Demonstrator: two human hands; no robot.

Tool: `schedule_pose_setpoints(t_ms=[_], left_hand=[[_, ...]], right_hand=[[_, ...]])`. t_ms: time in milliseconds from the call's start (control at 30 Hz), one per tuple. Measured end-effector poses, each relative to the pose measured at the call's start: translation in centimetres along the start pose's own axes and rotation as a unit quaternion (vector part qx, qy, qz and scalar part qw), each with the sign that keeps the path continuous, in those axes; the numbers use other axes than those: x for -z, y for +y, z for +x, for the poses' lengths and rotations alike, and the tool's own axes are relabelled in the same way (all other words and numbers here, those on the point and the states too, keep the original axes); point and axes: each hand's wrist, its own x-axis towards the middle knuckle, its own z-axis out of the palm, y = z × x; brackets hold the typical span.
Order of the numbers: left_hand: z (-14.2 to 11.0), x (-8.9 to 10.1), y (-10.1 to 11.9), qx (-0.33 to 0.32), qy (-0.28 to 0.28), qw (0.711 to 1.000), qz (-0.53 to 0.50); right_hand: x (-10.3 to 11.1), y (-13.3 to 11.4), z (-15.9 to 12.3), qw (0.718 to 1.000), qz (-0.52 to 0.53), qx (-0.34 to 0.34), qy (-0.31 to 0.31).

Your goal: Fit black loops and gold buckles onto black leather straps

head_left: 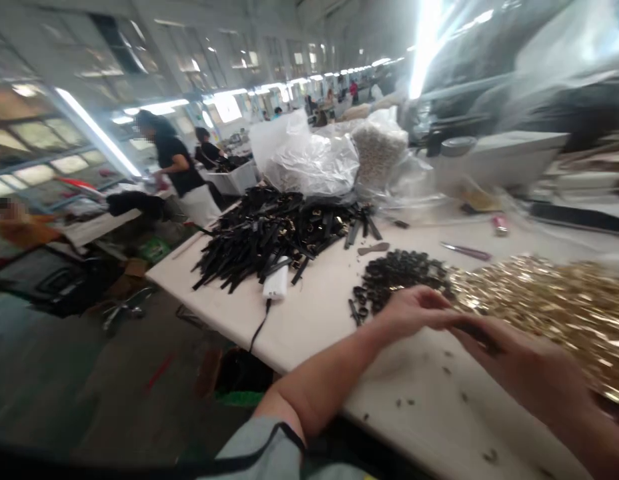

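Left hand [414, 312] and right hand [519, 357] meet at the fingertips over the worktable [322, 317], inward of its near edge; can't tell if anything is pinched between them, blurred. Heap of black rings [404, 277] just beyond left hand, well in from the near edge. Gold metal pieces [539, 293] spread beside it, the two heaps touching; right hand partly in front of the gold. Small dark bits [447, 370] scattered toward near edge.

Black straps [259, 233] with gold-tone buckles piled toward the left edge, past the near-left corner. White plug-in block [275, 283] against that pile, marks on its end too small to read; black cable [259, 328] drops over near edge. Clear plastic bags [314, 160] behind the straps, any print lost in glare. Slim pointed tool [464, 251] beyond the gold, pink-and-white cylinder [499, 225] farther back, its surface too blurry to read. Co-worker in black [177, 163] stands past the left edge.
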Motion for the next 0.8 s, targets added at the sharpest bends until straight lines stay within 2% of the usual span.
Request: schedule_pose_setpoints(t_ms=[100, 233, 400, 800], left_hand=[[-0.7, -0.1, 0.6, -0.027, 0.015, 0.999, 0.021], [-0.3, 0.8, 0.6, -0.007, 0.049, 0.998, 0.027], [-0.5, 1.2, 1.1, 0.015, 0.056, 0.997, 0.040], [-0.5, 0.1, 0.1, 0.004, 0.012, 0.999, 0.045]], right_hand=[[1.3, -0.8, 0.5, 0.997, 0.009, -0.019, -0.068], [1.1, -0.6, 0.6, 0.992, 0.008, -0.063, -0.107], [1.2, -0.7, 0.3, 0.990, 0.002, -0.085, -0.109], [0.4, -0.9, 0.0, 0.997, 0.048, -0.034, -0.044]])
